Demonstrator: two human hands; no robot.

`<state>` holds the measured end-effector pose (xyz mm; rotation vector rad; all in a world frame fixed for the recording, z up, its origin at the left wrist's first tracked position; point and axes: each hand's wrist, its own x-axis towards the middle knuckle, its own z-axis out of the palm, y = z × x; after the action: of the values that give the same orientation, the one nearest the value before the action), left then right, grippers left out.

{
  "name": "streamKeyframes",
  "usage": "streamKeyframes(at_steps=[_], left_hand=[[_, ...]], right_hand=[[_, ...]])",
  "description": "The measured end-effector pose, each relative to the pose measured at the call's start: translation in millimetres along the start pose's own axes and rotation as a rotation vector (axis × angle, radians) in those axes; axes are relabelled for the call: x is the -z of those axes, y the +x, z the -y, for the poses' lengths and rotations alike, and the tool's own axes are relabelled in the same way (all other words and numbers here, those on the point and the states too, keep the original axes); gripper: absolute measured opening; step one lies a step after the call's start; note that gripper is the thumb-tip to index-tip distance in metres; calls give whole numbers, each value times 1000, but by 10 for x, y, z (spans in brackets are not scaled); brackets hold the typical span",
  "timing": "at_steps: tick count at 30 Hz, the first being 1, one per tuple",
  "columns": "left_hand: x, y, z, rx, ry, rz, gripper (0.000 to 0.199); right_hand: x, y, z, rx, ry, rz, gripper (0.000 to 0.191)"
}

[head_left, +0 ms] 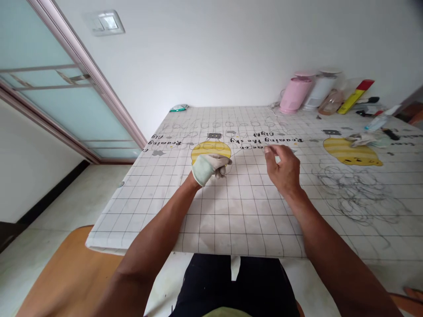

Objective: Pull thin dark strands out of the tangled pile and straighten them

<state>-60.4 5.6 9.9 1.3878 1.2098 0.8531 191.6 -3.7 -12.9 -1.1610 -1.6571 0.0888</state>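
My left hand point(213, 168) wears a pale glove and is closed in a pinch over the middle of the table. From it a thin wire-like strand point(240, 151) runs toward my right hand, with a small loop hanging by the left fingertips. My bare right hand point(283, 169) is raised a little to the right, thumb and forefinger pinched together at the strand's other end. Whether the strand is wire or thread is hard to tell. A loose tangle of similar thin strands point(358, 193) lies right of my right hand. Faint rings of strand point(211, 128) are lined up in rows behind my hands.
A checked tablecloth point(231, 220) covers the table. Along the wall stand a pink cylinder point(295, 94), a white cylinder point(320, 90), a bottle point(331, 102) and a yellow-red box point(356, 96). A crumpled glove point(370, 138) lies at right, a green-white packet point(179, 108) at the back left corner.
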Motion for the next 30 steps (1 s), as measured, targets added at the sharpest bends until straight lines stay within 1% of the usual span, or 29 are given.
streamKeyframes(at_steps=[1, 2, 3, 5, 6, 7, 10, 12, 16, 18, 20, 23, 25, 27, 30], left_hand=[[-23, 1, 2, -8, -13, -10, 16], [-49, 2, 5, -15, -24, -16, 17], [-76, 2, 8, -20, -35, -18, 17], [-132, 4, 15, -25, -46, -9, 18], [-157, 6, 18, -29, -45, 6, 18], [-180, 10, 21, -34, -38, 26, 19], [-228, 34, 36, -21, -15, 56, 24], [-248, 56, 56, 15, -39, 36, 22], [-290, 74, 96, 93, -209, 25, 20], [-311, 58, 92, 100, -284, 25, 21], [-324, 26, 70, 76, -292, 39, 20], [-329, -29, 34, 39, -231, 89, 18], [-329, -58, 28, 34, -226, 118, 18], [-329, -78, 39, 40, -251, 138, 17], [-335, -96, 69, 47, -296, 152, 16]], right_hand=[[-18, -23, 31, -112, 77, 39, 36], [-49, -53, 66, -212, 175, 132, 41], [-92, -87, 102, -294, 279, 253, 44], [-200, -152, 177, -405, 455, 457, 45], [-255, -178, 213, -438, 515, 510, 44], [-305, -198, 245, -458, 561, 532, 42], [-401, -232, 306, -461, 614, 504, 34], [-419, -246, 316, -421, 562, 456, 29], [-388, -268, 298, -298, 408, 382, 24], [-356, -256, 286, -277, 397, 380, 24], [-326, -223, 273, -333, 489, 404, 26], [-308, -159, 246, -492, 750, 472, 30], [-320, -130, 223, -561, 890, 497, 30], [-344, -118, 202, -593, 979, 489, 29], [-373, -123, 183, -597, 1039, 440, 25]])
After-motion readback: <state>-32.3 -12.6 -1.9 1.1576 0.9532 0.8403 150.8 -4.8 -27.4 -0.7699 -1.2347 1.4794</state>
